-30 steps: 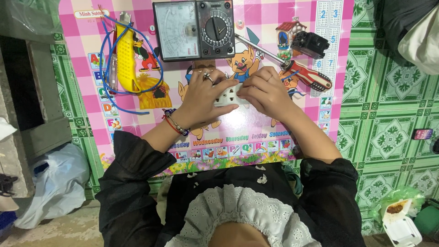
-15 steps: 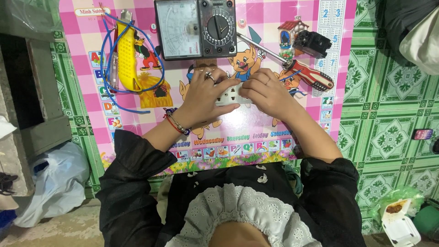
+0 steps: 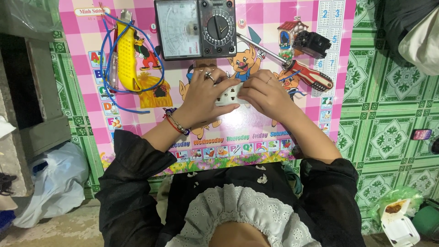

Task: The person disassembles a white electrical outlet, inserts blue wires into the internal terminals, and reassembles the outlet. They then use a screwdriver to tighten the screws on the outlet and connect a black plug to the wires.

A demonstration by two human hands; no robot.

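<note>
A small white plastic socket block (image 3: pixel 230 94) is gripped between both hands over the pink checked cartoon mat (image 3: pixel 256 128). The left hand (image 3: pixel 203 98) is curled around its left end, the right hand (image 3: pixel 265 93) closed over its right. A white foam food box (image 3: pixel 400 224) is seen lower right, on the green patterned floor (image 3: pixel 388 132).

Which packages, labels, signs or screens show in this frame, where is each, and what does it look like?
Analog multimeter: top centre of the mat, dark rectangular case, pale needle-scale window, round dial.
Children's poster mat: under both hands, pink checked, cartoon animals, coloured letter tiles.
Phone: right edge on the green floor, small, dark, screen lit.
White food box: bottom right, open.
</note>
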